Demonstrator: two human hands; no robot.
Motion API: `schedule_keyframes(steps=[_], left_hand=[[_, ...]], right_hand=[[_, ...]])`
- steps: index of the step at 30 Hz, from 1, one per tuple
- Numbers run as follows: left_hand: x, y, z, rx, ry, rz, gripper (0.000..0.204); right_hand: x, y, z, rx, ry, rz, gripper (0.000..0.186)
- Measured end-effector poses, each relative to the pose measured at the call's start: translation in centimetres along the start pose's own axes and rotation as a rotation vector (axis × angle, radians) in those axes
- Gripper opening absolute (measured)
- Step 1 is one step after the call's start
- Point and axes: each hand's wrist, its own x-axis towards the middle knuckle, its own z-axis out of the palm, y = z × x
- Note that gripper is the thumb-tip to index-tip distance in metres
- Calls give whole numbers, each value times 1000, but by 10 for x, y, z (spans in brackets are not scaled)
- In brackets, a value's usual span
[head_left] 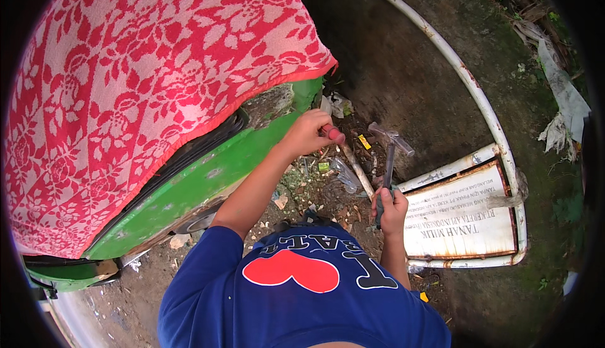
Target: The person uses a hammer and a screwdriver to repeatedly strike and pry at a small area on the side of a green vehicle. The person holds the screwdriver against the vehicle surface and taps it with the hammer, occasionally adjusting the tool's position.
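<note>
My left hand [309, 132] is closed round the red handle [334, 135] of a tool, beside the corner of a green vehicle body [220, 162]. My fingers hide the tool's other end, so I cannot tell its kind. Lower and to the right, my right hand [392, 208] grips a hammer [389, 166] by its dark handle. The hammer's metal head points away from me, raised over the littered ground. A pale, worn rod [359, 170] runs from near the red handle down toward my right hand; whether the two are joined is unclear.
A red and pink floral cloth [170, 52] covers the vehicle. On the right, a rusty white pipe frame [469, 80] curves round, with a white sign board [463, 215] in it. Plastic scraps [343, 174] and debris litter the ground. A torn pale sheet [561, 92] lies at far right.
</note>
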Motion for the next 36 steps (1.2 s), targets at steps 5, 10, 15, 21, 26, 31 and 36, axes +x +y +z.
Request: schedule_keyframes(steps=[5, 10, 15, 21, 26, 31, 36], left_hand=[[14, 1, 12, 79, 115, 38, 44], [21, 3, 17, 111, 138, 96, 42], [18, 0, 17, 110, 133, 19, 35], [25, -2, 16, 130, 126, 97, 42], [27, -4, 15, 135, 91, 119, 42], [27, -9, 16, 156, 73, 129, 41], [27, -11, 17, 169, 62, 141, 41]], right_hand=[[23, -3, -16, -9, -49, 15, 29], [40, -4, -32, -16, -111, 39, 29], [50, 1, -37, -12, -145, 44, 30], [52, 2, -35, -11, -138, 65, 30], [50, 0, -31, -10, -122, 72, 31], [49, 0, -29, -8, -121, 45, 31], [49, 0, -31, -10, -108, 37, 30]])
